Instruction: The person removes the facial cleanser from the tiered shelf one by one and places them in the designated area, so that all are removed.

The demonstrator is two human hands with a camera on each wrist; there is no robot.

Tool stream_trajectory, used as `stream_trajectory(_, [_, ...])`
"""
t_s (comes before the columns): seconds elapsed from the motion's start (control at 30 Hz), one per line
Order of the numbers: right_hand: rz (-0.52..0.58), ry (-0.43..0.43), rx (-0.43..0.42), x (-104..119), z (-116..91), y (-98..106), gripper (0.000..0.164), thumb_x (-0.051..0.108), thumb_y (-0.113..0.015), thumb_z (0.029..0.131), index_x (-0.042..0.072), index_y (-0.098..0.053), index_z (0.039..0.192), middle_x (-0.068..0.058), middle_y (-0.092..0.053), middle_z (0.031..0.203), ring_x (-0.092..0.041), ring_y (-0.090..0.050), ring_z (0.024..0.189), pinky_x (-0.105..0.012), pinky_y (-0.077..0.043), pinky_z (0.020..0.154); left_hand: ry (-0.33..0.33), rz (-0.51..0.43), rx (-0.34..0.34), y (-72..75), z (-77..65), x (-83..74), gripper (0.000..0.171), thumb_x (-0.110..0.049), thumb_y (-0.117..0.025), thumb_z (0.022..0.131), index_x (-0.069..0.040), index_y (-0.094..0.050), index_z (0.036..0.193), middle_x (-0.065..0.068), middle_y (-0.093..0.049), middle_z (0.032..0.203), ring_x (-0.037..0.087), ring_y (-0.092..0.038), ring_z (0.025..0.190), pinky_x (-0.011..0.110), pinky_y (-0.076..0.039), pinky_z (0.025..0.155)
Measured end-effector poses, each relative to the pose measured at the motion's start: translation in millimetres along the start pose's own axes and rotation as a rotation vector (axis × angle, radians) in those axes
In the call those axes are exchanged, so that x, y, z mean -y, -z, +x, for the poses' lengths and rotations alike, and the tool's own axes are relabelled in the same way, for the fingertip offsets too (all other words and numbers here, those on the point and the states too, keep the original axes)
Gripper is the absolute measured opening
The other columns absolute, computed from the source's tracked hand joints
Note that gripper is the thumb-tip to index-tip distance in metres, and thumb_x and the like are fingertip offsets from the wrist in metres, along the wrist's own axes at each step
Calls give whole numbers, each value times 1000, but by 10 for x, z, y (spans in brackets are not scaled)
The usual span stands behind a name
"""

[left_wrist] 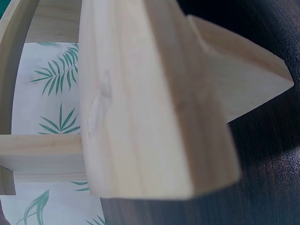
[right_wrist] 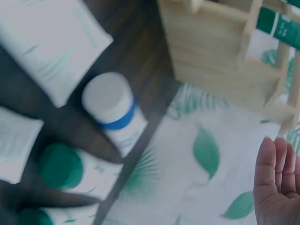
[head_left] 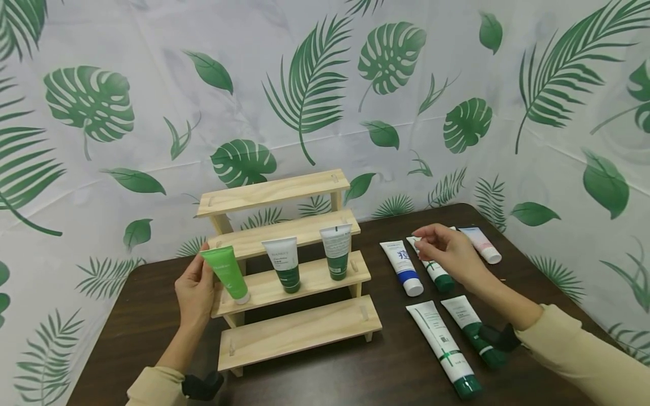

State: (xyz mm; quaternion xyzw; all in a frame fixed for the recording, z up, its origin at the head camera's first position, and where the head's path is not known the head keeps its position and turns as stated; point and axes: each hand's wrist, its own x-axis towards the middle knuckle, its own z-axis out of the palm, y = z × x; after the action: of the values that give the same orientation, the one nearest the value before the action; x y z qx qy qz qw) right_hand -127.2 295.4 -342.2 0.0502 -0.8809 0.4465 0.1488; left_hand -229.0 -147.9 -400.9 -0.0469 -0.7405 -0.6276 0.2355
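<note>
At the left end of a stepped wooden shelf (head_left: 299, 330), my left hand (head_left: 195, 290) grips a bright green tube (head_left: 227, 273). That tube tilts, its white cap down at the second step from the bottom. On the same step a white-and-green tube (head_left: 282, 263) and a grey-and-green tube (head_left: 337, 252) stand on their caps. My right hand (head_left: 447, 251) hovers over the tubes at the right, fingers loosely bent and holding nothing. Below it lies a white tube with a green cap (head_left: 440, 279), partly hidden. The right wrist view shows its fingers (right_wrist: 266, 164) extended.
Beside the right hand lie a blue-banded white tube (head_left: 402, 269) and a pink-and-blue tube (head_left: 482, 246). Nearer are a long white tube (head_left: 440, 344) and a half-green tube (head_left: 469, 330). A leaf-print cloth (head_left: 325, 84) hangs behind the dark table (head_left: 147, 316).
</note>
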Motion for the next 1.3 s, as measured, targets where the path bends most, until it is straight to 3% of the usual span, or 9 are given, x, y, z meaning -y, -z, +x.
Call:
stream_trajectory(0.23, [95,55,15,209,126,-193,22,8,-61,92,-4,-59,110,-17,-63,88,-11,-64,73,-25,-57,67,10,8,0,11,2,-7,39,-20,-54,96,-3,-53,132,11,-51,136,10,-48,126,4,-42,88])
stream_trajectory(0.6, [251,68,52,432,286,-476,27,7,-64,89,-4,-59,113,-19,-62,94,-11,-64,78,-24,-57,73,7,3,3,20,0,-8,38,-19,-54,97,-3,-53,132,11,-50,136,5,-47,125,4,-41,89])
stream_trajectory(0.83, [239,81,54,541,347,-595,33,10,-67,88,-2,-59,117,-16,-64,100,-10,-62,85,-19,-53,72,8,-9,1,9,-3,-7,38,-17,-54,97,-1,-53,131,12,-50,136,5,-48,125,4,-41,89])
stream_trajectory(1.3, [287,91,69,586,402,-707,37,9,-68,86,-2,-58,120,-17,-63,106,-10,-61,89,-20,-53,76,-7,-30,0,0,0,1,38,-15,-54,96,3,-53,130,11,-51,135,2,-48,124,5,-40,91])
